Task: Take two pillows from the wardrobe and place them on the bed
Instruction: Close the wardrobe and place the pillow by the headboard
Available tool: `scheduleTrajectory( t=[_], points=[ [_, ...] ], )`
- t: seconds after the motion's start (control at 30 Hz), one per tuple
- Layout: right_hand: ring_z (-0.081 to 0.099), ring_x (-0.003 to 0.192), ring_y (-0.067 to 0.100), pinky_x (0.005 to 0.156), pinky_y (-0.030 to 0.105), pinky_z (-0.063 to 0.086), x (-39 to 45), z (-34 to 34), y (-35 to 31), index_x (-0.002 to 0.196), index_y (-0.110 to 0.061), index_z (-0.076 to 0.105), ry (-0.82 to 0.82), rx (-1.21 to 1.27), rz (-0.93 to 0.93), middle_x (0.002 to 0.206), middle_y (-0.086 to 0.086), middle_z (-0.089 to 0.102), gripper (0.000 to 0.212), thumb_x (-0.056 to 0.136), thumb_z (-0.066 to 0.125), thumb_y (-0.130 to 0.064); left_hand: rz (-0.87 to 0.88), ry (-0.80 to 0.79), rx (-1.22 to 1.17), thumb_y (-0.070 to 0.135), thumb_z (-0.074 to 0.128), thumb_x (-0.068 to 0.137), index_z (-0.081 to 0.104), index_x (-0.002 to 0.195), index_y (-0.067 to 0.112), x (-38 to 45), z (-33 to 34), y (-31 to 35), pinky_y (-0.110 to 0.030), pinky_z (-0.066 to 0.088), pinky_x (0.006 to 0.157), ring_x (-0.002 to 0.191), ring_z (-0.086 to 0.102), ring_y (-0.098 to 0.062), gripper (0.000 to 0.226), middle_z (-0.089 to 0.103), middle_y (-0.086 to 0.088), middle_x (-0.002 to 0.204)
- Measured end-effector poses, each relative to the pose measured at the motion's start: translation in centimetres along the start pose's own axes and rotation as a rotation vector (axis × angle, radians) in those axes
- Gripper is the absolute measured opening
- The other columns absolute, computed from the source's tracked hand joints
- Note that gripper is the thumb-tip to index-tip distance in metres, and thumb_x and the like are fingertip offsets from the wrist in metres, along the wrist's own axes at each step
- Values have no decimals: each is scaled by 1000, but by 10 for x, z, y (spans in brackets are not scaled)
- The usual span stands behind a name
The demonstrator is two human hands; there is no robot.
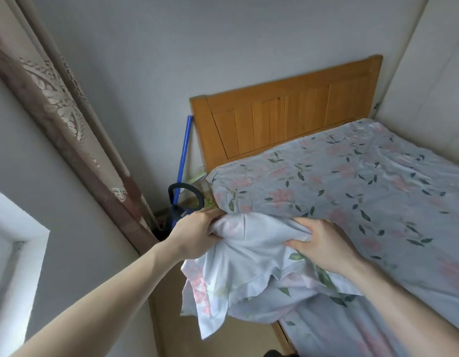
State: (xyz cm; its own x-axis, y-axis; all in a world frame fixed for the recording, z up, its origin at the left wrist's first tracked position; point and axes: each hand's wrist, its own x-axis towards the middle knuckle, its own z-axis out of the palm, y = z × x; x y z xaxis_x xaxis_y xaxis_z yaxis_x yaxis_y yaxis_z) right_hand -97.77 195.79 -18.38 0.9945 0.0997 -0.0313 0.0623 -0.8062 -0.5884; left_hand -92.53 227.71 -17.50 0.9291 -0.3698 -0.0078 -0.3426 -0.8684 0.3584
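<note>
At the far left hangs a patterned brown curtain against the grey wall. My left hand has its fingers curled round the upper left corner of the pillow, bunching the pale floral cover. Behind that hand a blue pole leans in the corner beside the wooden headboard. The pillow hangs over the near edge of the bed, its loose flaps drooping down past the side. My right hand grips the pillow's upper right part, thumb and fingers pinching the cloth, above the flowered sheet.
</note>
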Motion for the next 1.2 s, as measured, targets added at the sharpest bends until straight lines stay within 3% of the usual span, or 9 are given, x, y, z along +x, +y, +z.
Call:
scheduleTrajectory(
  t=[0.1, 0.23, 0.4, 0.53, 0.67, 0.83, 0.97, 1.07, 1.2],
  points=[
    [69, 79, 19, 73, 36, 58, 39, -4, -1, 105, -34, 67, 20, -17, 34, 87, -10, 74, 34, 80, 69, -57, 31, -19, 2, 32, 70, 86, 59, 130, 37, 47, -4, -18, -35, 52, 90, 113, 62, -16, 46, 64, 16, 126],
    [71, 96, 16, 84, 40, 60, 109, -8, 9, 116, -26, 71, 66, 4, 46, 107, -12, 77, 39, 84, 78, -48, 38, -38, -5, 33, 70, 87, 60, 130, 38, 119, -5, -40, -36, 52, 93, 114, 62, -15, 44, 65, 17, 126],
    [71, 85, 17, 75, 36, 58, 197, -14, 32, 107, -31, 68, 31, 6, 28, 94, -9, 76, 36, 82, 73, -56, 30, -43, -12, 33, 71, 87, 61, 129, 38, 196, -9, -63, -34, 51, 95, 114, 61, -13, 43, 65, 18, 126],
    [69, 93, 4, 73, 22, 54, 262, -24, 43, 120, -34, 71, 37, 3, -5, 106, -23, 75, 39, 85, 76, -49, 31, -40, -25, 33, 70, 85, 59, 128, 41, 260, -13, -81, -33, 51, 91, 111, 63, -13, 45, 65, 20, 122],
    [69, 83, 5, 75, 36, 60, 311, -27, 60, 113, -37, 70, 33, 30, 30, 93, -19, 75, 31, 85, 73, -49, 24, -80, -39, 37, 73, 83, 56, 125, 44, 322, -11, -96, -38, 53, 92, 111, 62, -13, 46, 65, 22, 119],
    [68, 84, 4, 75, 35, 59, 382, -33, 83, 118, -36, 72, 86, 3, 73, 95, -22, 74, 36, 85, 75, -50, 84, -136, -46, 36, 74, 86, 58, 130, 41, 417, -10, -109, -40, 51, 95, 114, 61, -14, 47, 64, 18, 123],
    [66, 78, 7, 72, 33, 56, 444, -39, 99, 103, -35, 73, 106, -10, 129, 85, -17, 72, 23, 85, 74, -50, 126, -198, -67, 33, 74, 87, 59, 131, 38, 500, -6, -121, -40, 51, 95, 115, 60, -16, 46, 65, 15, 126],
    [70, 85, 8, 72, 33, 57, 501, -54, 112, 115, -42, 73, 146, -23, 156, 96, -20, 76, 35, 83, 72, -55, 174, -212, -79, 34, 74, 87, 62, 124, 37, 570, -4, -129, -44, 54, 91, 109, 63, -20, 39, 67, 13, 118],
    [69, 81, 8, 65, 32, 51, 576, -87, 117, 106, -44, 74, 243, -40, 202, 86, -22, 74, 19, 87, 75, -45, 260, -178, -102, 29, 70, 90, 64, 116, 34, 667, -17, -133, -40, 53, 81, 100, 63, -22, 28, 68, 9, 110]
  ],
)
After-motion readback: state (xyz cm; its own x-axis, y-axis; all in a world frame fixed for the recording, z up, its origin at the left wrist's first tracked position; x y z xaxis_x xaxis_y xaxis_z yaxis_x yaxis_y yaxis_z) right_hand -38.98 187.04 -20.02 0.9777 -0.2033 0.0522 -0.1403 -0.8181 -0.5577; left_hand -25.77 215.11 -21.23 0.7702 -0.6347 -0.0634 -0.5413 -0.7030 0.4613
